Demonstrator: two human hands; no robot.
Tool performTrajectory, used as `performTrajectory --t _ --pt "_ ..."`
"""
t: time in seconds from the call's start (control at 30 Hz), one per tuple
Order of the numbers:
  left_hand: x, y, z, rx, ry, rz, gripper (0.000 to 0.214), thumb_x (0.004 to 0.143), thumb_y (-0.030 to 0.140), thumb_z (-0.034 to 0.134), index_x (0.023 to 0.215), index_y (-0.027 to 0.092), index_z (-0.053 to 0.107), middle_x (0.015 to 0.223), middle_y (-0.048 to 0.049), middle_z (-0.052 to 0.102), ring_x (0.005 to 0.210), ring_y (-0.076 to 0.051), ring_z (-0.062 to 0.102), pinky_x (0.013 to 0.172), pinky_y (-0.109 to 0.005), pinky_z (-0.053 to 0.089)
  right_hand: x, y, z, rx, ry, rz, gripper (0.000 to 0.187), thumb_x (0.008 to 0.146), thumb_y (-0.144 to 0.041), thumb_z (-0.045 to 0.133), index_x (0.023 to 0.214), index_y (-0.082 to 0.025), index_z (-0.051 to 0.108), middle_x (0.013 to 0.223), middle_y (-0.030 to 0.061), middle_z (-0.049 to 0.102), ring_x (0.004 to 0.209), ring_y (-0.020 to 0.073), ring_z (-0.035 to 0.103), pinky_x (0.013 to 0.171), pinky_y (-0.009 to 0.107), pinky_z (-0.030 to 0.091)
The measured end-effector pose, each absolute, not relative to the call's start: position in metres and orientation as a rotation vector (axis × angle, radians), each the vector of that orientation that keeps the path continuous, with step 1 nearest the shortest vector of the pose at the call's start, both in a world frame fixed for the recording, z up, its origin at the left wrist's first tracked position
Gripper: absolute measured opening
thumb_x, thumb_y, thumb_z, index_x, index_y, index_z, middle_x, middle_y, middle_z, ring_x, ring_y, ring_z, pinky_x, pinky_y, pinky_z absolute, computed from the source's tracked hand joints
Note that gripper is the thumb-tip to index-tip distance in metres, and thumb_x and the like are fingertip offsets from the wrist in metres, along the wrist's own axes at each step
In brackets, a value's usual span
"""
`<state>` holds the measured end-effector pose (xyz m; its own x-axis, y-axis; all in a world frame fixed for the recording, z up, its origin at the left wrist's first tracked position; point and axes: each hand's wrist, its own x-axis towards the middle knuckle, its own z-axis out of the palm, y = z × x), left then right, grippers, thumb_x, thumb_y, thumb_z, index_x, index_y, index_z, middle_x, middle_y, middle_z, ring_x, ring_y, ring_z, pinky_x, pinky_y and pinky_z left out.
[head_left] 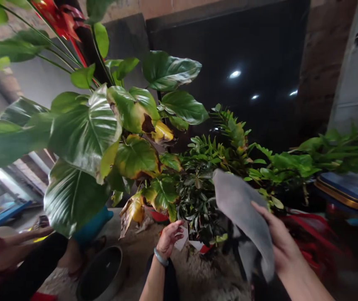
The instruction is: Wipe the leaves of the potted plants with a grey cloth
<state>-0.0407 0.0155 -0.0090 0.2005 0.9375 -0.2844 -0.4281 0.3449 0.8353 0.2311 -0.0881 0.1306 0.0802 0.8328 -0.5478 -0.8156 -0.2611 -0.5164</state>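
My right hand (276,242) grips a grey cloth (241,205), which hangs in folds in front of it. With a pale bangle on the wrist, my left hand (169,239) is low in the middle, its fingers loosely bent and nothing in them. Just beyond it stands a small dark-leaved plant (196,200). Above and to the left spreads a tall plant with broad glossy leaves (85,129). Several of its lower leaves, such as a yellowed leaf (133,211), have brown, dry edges.
Another person (12,259) sits at the left, beside a dark basin (100,271) and a blue container (93,225). More green plants (292,165) line the back right, near a blue tin with a gold rim (348,190). A dark glossy panel (229,46) stands behind.
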Motion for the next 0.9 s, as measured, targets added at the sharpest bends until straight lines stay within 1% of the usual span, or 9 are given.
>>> performTrajectory --t 0.07,0.13,0.27,0.4,0.53,0.6,0.67,0.77,0.9 --pt "-0.037 0.014 -0.007 0.685 0.912 1.065 0.046 0.039 0.040 0.094 0.074 0.014 0.079 0.077 -0.0089 0.074 0.067 -0.016 0.061 0.066 -0.028 0.046 0.227 -0.058 0.154 -0.853 -0.060 1.439 0.017 0.065 -0.020 0.076 0.082 -0.019 0.071 0.066 0.0054 0.077 0.083 0.0314 0.076 0.082 0.044 0.061" --pt "-0.035 0.012 -0.006 0.697 0.909 1.064 0.044 0.041 0.040 0.093 0.074 0.015 0.079 0.078 -0.0093 0.074 0.067 -0.016 0.061 0.066 -0.028 0.046 0.213 -0.040 0.159 -0.835 -0.030 1.383 0.011 0.066 -0.016 0.071 0.076 -0.019 0.068 0.065 0.0056 0.076 0.085 0.0308 0.075 0.082 0.044 0.061" --pt "-0.037 0.013 -0.008 0.708 0.914 1.074 0.045 0.041 0.042 0.093 0.075 0.015 0.079 0.082 -0.0096 0.075 0.068 -0.016 0.062 0.066 -0.029 0.046 0.185 -0.063 0.116 -1.000 0.108 1.501 0.006 0.068 -0.020 0.070 0.073 -0.020 0.068 0.063 0.0071 0.075 0.087 0.0323 0.075 0.082 0.045 0.061" --pt "-0.044 0.016 -0.010 0.734 0.911 1.064 0.045 0.043 0.044 0.092 0.075 0.016 0.080 0.081 -0.0098 0.075 0.070 -0.018 0.063 0.067 -0.030 0.047 0.191 -0.112 0.083 -1.038 -0.024 1.685 0.020 0.063 -0.028 0.078 0.081 -0.023 0.074 0.077 0.0087 0.079 0.087 0.0345 0.075 0.079 0.045 0.061" --pt "-0.046 0.017 -0.008 0.745 0.905 1.046 0.047 0.043 0.044 0.093 0.077 0.015 0.080 0.081 -0.0100 0.075 0.070 -0.018 0.063 0.068 -0.031 0.048 0.209 -0.101 0.117 -0.963 -0.049 1.609 0.029 0.063 -0.030 0.080 0.087 -0.017 0.074 0.073 0.0093 0.078 0.086 0.0341 0.075 0.081 0.045 0.060" --pt "-0.044 0.015 -0.005 0.727 0.907 1.047 0.050 0.040 0.045 0.094 0.077 0.015 0.080 0.081 -0.0103 0.076 0.069 -0.018 0.063 0.067 -0.030 0.048 0.210 -0.079 0.139 -0.873 -0.038 1.495 0.023 0.064 -0.026 0.077 0.085 -0.017 0.072 0.071 0.0080 0.078 0.087 0.0320 0.075 0.081 0.043 0.060" --pt "-0.040 0.013 -0.002 0.710 0.914 1.046 0.052 0.036 0.045 0.095 0.075 0.014 0.080 0.080 -0.0101 0.076 0.068 -0.017 0.063 0.065 -0.029 0.048 0.202 -0.062 0.148 -0.816 -0.015 1.422 0.014 0.063 -0.020 0.075 0.075 -0.018 0.069 0.065 0.0064 0.076 0.086 0.0311 0.075 0.081 0.042 0.061" --pt "-0.036 0.011 0.001 0.696 0.928 1.037 0.051 0.033 0.044 0.095 0.072 0.016 0.080 0.081 -0.0093 0.076 0.067 -0.016 0.062 0.064 -0.028 0.048 0.181 -0.067 0.122 -0.884 0.016 1.520 0.013 0.059 -0.020 0.077 0.067 -0.019 0.067 0.059 0.0077 0.074 0.089 0.0329 0.075 0.081 0.043 0.060" --pt "-0.037 0.011 -0.004 0.685 0.927 1.075 0.047 0.037 0.041 0.093 0.073 0.014 0.078 0.077 -0.0086 0.074 0.067 -0.016 0.061 0.064 -0.029 0.047 0.169 -0.115 0.065 -1.067 -0.094 1.666 0.026 0.054 -0.031 0.084 0.075 -0.020 0.072 0.072 0.0103 0.078 0.097 0.0355 0.073 0.086 0.044 0.059"
